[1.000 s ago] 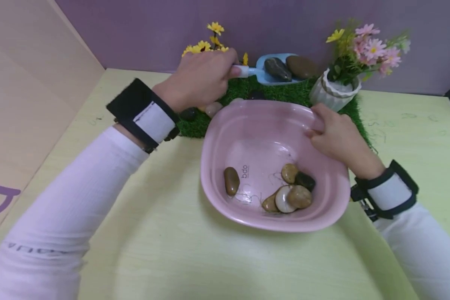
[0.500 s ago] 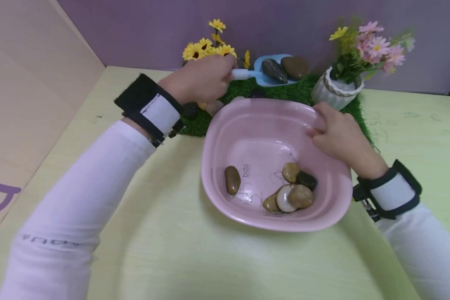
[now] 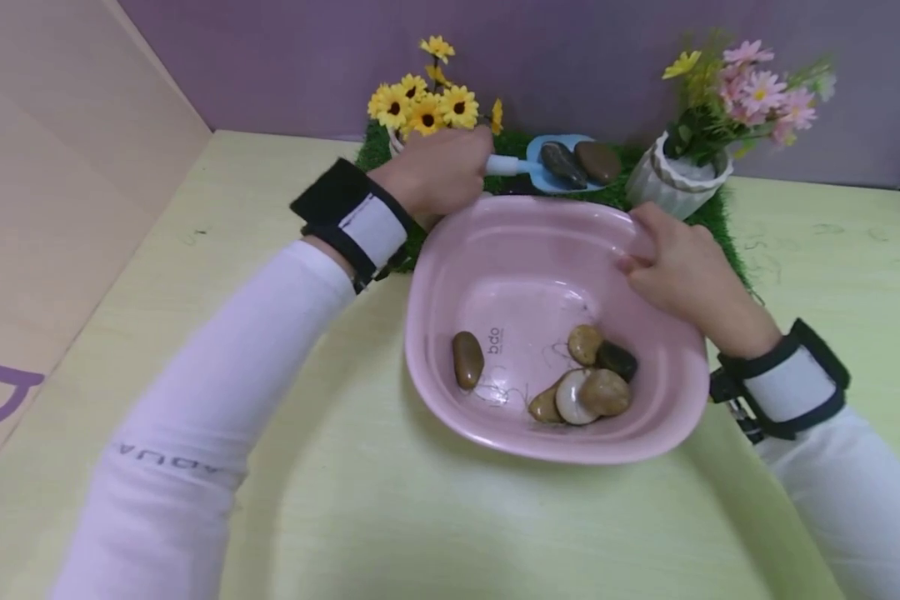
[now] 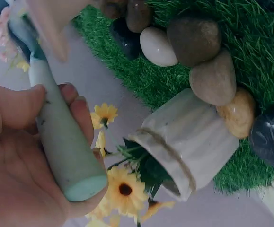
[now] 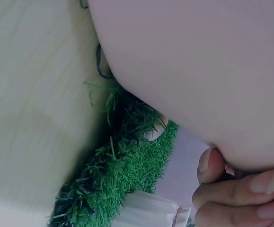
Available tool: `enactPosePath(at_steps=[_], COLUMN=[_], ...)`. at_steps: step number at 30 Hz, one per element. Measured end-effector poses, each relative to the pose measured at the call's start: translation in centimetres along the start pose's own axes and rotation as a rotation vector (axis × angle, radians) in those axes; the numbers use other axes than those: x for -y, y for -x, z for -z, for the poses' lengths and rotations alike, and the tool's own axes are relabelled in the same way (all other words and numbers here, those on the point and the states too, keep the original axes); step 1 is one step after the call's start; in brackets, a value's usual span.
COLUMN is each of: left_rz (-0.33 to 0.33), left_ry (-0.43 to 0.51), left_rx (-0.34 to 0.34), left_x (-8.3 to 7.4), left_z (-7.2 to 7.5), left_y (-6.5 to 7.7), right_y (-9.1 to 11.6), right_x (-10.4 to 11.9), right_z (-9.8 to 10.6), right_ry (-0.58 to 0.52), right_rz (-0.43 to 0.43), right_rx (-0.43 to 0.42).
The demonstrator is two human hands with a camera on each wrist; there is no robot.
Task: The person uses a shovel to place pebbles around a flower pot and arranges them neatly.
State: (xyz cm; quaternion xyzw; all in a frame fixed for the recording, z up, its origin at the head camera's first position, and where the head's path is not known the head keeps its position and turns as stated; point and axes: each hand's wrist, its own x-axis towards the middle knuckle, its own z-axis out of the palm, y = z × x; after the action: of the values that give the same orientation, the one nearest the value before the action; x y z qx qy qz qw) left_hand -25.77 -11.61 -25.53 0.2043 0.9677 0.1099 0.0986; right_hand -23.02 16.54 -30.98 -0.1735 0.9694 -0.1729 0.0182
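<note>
My left hand (image 3: 446, 171) grips the handle (image 4: 66, 132) of a light blue toy shovel, palm and fingers round it in the left wrist view. A dark grey stone (image 3: 562, 163) and a brown stone (image 3: 598, 162) lie on the shovel's blade (image 3: 543, 179), just beyond the basin's far rim. With fingers curled under its right rim, my right hand (image 3: 686, 271) holds a pink basin (image 3: 555, 242). The basin is tilted towards me. Inside, a brown stone (image 3: 468, 360) lies at the left, and several stones (image 3: 604, 392) cluster at the lower right.
Behind the basin lies a green grass mat (image 4: 127, 80) bearing several stones (image 4: 212, 78). Yellow flowers (image 3: 427, 108) stand in a white pot (image 4: 189, 137) behind my left hand. Pink flowers in another white pot (image 3: 675, 179) are at the right, near the purple wall (image 3: 292, 67).
My left hand has moved right and nearer the basin with the loaded shovel, uncovering more of the yellow flowers. My right hand and the basin have stayed nearly still.
</note>
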Motion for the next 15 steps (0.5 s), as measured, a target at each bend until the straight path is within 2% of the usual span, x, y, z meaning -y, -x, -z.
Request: enactPosePath(at_steps=[4, 10, 15], left_rz=[0.033, 0.078, 0.106], left_ry=[-0.027, -0.107, -0.114], left_rx=[-0.044, -0.163, -0.264], left_x=[-0.3, -0.3, 0.2], left_z=[-0.6, -2.2, -3.2], left_y=[-0.8, -1.7, -2.0], right_y=[0.0, 0.0, 0.1], right_x=[-0.1, -0.2, -0.1], right_z=[-0.1, -0.2, -0.1], right_ry=[0.004, 0.003, 0.005], right_rz=[-0.001, 0.006, 0.003], right_rx=[0.0, -0.006, -0.004])
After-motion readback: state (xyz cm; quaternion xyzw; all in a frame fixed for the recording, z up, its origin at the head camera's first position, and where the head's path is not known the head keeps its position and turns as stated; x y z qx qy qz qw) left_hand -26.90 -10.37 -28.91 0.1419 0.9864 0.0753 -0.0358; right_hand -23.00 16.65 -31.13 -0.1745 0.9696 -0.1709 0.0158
